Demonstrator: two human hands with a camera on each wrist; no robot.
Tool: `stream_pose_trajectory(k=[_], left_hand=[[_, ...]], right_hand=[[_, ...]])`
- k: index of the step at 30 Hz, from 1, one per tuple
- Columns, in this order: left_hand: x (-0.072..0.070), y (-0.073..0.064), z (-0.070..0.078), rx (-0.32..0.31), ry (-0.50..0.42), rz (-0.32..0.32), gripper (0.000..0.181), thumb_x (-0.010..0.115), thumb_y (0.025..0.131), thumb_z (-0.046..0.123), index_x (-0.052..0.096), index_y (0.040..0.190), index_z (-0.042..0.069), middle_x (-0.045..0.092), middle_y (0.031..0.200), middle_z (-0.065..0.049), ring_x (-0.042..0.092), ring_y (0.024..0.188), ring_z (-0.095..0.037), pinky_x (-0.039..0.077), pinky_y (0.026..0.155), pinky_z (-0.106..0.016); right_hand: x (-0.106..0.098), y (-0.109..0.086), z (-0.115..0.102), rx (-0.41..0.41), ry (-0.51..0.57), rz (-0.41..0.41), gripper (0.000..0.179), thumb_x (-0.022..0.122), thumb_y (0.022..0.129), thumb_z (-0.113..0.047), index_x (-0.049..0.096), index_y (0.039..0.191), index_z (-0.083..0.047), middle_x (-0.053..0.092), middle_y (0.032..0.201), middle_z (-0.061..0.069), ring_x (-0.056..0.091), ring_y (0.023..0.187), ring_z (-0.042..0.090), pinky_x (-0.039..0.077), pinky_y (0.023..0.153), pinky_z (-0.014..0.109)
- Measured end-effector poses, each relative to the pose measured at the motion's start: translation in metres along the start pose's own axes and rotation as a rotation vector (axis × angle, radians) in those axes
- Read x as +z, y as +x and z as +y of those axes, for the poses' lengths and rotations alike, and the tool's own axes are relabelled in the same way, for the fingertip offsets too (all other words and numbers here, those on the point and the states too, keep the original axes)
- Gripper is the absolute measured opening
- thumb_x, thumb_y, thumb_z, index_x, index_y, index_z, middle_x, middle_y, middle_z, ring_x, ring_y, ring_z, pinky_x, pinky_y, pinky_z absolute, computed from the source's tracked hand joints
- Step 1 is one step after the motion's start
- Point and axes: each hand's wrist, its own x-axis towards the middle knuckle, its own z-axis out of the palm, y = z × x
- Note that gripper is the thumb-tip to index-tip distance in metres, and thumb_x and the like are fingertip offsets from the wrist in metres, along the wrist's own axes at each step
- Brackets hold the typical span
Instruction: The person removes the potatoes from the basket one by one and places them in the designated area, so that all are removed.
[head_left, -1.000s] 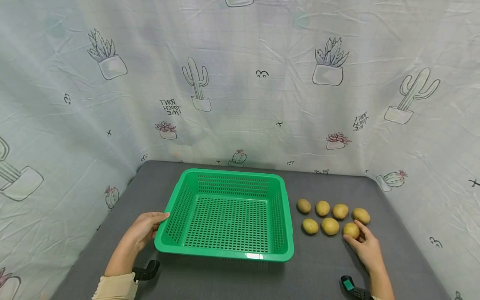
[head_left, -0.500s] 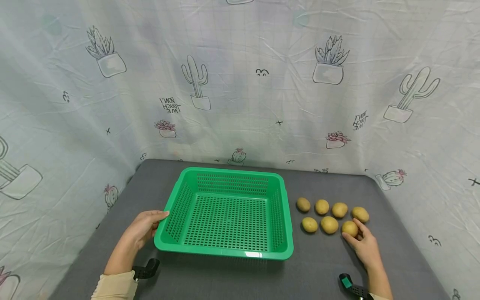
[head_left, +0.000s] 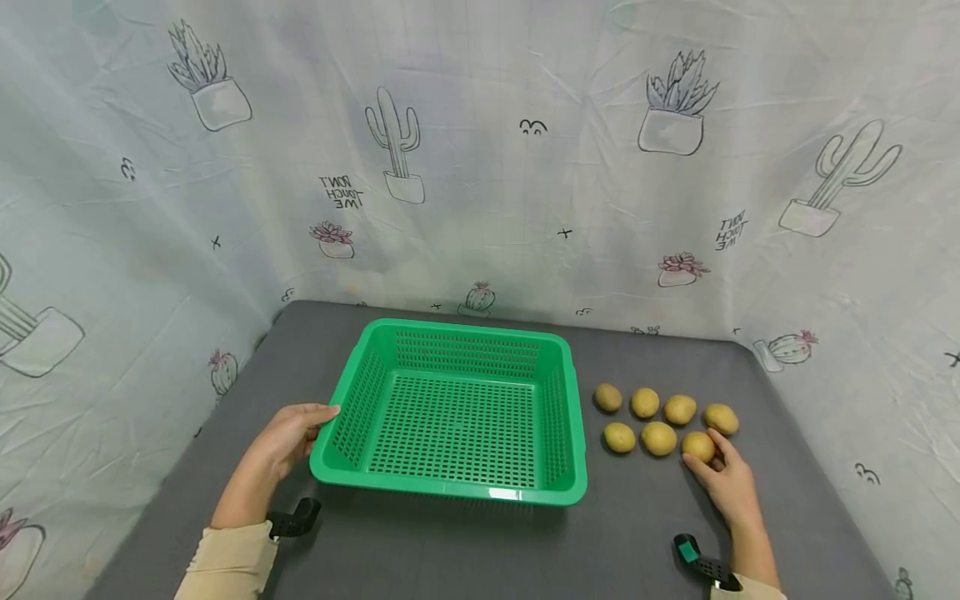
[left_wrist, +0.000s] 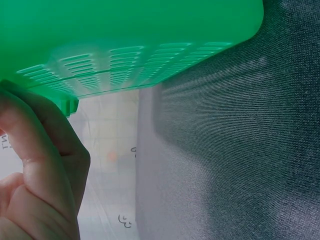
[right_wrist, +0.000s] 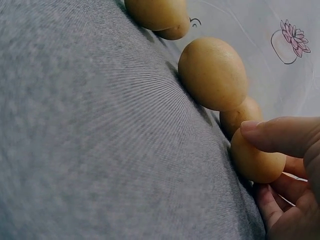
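My left hand [head_left: 292, 433] grips the left rim of a green plastic basket [head_left: 450, 496] with slotted walls and floor, thumb on top of the rim. The left wrist view shows the basket's slotted outer side [left_wrist: 125, 60] above the bent fingers. Whether the basket's near side touches the table cannot be told. At the right, my right hand [head_left: 731, 483] pinches a yellow potato [head_left: 698, 447] at the near right of a group. The right wrist view has the thumb and fingers on either side of this potato [right_wrist: 257, 162], which sits at the table surface.
Several more potatoes lie in two rough rows right of the basket, among them a near one [head_left: 658, 438] and a far right one [head_left: 721, 419]. A grey cloth [head_left: 465, 550] covers the table. A cactus-print curtain [head_left: 480, 167] surrounds its back and sides.
The head view has shifted slightly, so the scene sits higher in the frame. Both hands keep their holds on the basket and the potato; neither thing has visibly moved on the table.
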Motion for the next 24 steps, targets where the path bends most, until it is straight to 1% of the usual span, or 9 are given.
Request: stream_pose_trajectory(k=[4,6,8,11,13,16,20,22,24], left_hand=[[0.001,-0.002,-0.001,-0.006,-0.005,-0.004,0.037,0.053,0.098,0.028,0.057,0.115,-0.006,0.055,0.065,0.007,0.048,0.055,-0.006,0.047,0.059,-0.026],[0.001,-0.004,-0.002,-0.008,-0.006,-0.002,0.034,0.053,0.098,0.027,0.059,0.11,-0.004,0.052,0.062,0.007,0.046,0.054,-0.006,0.046,0.059,-0.026],[0.002,-0.006,-0.002,-0.008,-0.004,-0.001,0.032,0.053,0.098,0.027,0.059,0.109,-0.002,0.051,0.062,0.007,0.045,0.054,-0.006,0.045,0.059,-0.026],[0.002,-0.009,-0.001,-0.007,0.0,-0.002,0.031,0.052,0.099,0.027,0.058,0.108,-0.002,0.047,0.059,0.007,0.041,0.052,-0.006,0.043,0.058,-0.026],[0.002,-0.011,0.0,-0.008,0.0,-0.008,0.033,0.052,0.099,0.027,0.057,0.112,-0.003,0.049,0.061,0.007,0.042,0.053,-0.006,0.044,0.058,-0.026],[0.001,-0.013,0.004,-0.011,-0.009,-0.013,0.034,0.052,0.099,0.028,0.056,0.112,-0.004,0.051,0.062,0.007,0.045,0.053,-0.006,0.045,0.058,-0.026],[0.0,-0.015,0.01,-0.016,-0.023,-0.013,0.036,0.053,0.098,0.029,0.056,0.113,-0.004,0.056,0.065,0.007,0.048,0.054,-0.006,0.047,0.059,-0.025],[0.0,-0.017,0.012,-0.022,-0.026,-0.012,0.036,0.053,0.098,0.029,0.056,0.113,-0.003,0.057,0.066,0.007,0.049,0.054,-0.006,0.048,0.059,-0.026],[0.0,-0.019,0.012,-0.033,-0.027,-0.013,0.034,0.053,0.098,0.029,0.057,0.111,-0.002,0.057,0.066,0.006,0.048,0.054,-0.006,0.047,0.059,-0.026]], right_hand=[[-0.001,-0.003,0.001,0.008,0.011,0.017,0.074,0.064,0.092,-0.025,0.024,0.148,0.003,0.038,0.137,0.035,0.027,0.079,-0.031,0.03,0.066,-0.002],[-0.002,-0.006,0.002,0.009,0.015,0.023,0.072,0.063,0.093,-0.024,0.025,0.147,0.003,0.038,0.137,0.034,0.027,0.08,-0.031,0.03,0.067,-0.002],[-0.003,-0.009,0.002,0.008,0.023,0.033,0.071,0.062,0.093,-0.024,0.025,0.147,0.004,0.039,0.136,0.033,0.027,0.081,-0.03,0.03,0.068,-0.003],[-0.005,-0.012,0.001,0.008,0.031,0.049,0.069,0.061,0.094,-0.025,0.027,0.147,0.003,0.039,0.138,0.031,0.028,0.084,-0.028,0.03,0.07,-0.003],[-0.007,-0.013,0.0,0.011,0.041,0.062,0.068,0.061,0.094,-0.025,0.027,0.147,0.002,0.039,0.14,0.03,0.029,0.087,-0.026,0.03,0.072,-0.003],[-0.009,-0.013,-0.003,0.015,0.062,0.084,0.067,0.061,0.094,-0.025,0.029,0.147,0.0,0.037,0.143,0.03,0.031,0.092,-0.022,0.03,0.076,-0.003],[-0.01,-0.012,-0.007,-0.004,0.098,0.11,0.066,0.061,0.094,-0.023,0.03,0.147,0.001,0.036,0.144,0.03,0.034,0.099,-0.018,0.03,0.08,-0.002],[-0.01,-0.012,-0.008,-0.016,0.113,0.123,0.064,0.061,0.094,-0.021,0.031,0.146,0.002,0.037,0.143,0.03,0.036,0.101,-0.018,0.03,0.082,-0.002],[-0.01,-0.013,-0.008,-0.02,0.127,0.145,0.062,0.061,0.093,-0.018,0.033,0.145,0.003,0.041,0.141,0.026,0.038,0.102,-0.017,0.031,0.084,-0.001]])
